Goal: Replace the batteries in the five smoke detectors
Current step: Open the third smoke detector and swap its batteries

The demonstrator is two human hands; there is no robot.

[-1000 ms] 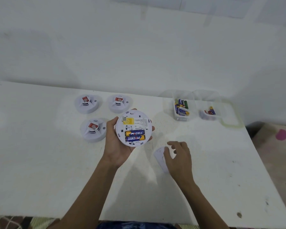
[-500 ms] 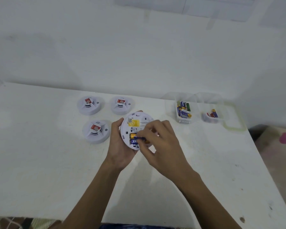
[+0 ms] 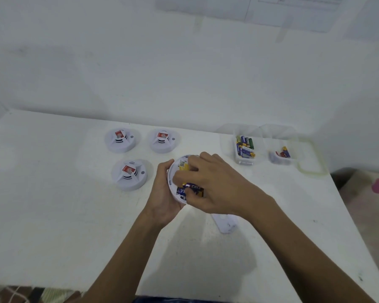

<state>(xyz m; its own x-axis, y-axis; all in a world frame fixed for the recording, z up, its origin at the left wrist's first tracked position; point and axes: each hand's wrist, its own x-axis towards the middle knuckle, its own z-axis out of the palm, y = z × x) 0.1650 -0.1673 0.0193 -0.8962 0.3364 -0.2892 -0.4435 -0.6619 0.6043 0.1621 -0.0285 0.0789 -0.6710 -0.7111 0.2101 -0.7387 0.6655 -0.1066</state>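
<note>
My left hand point(image 3: 162, 193) grips a white round smoke detector point(image 3: 173, 184), its open back turned up towards me. Two blue and gold batteries lie in its bay. My right hand point(image 3: 212, 184) covers most of the detector, and its fingers pinch the upper battery point(image 3: 193, 187), which looks partly lifted. The detector's white battery cover point(image 3: 224, 224) lies on the table below my right wrist. Three more white smoke detectors stand face up on the table, two at the back point(image 3: 119, 139) point(image 3: 163, 139) and one in front point(image 3: 129, 174).
The white table point(image 3: 53, 215) meets a white wall at the back. At the back right stand a clear box of several batteries point(image 3: 245, 149) and a second clear box with a few batteries point(image 3: 281, 154), a clear lid point(image 3: 311, 156) beside them.
My right hand left the cover on the table and moved up onto the detector. It now pinches the upper battery, which has shifted in its bay.
</note>
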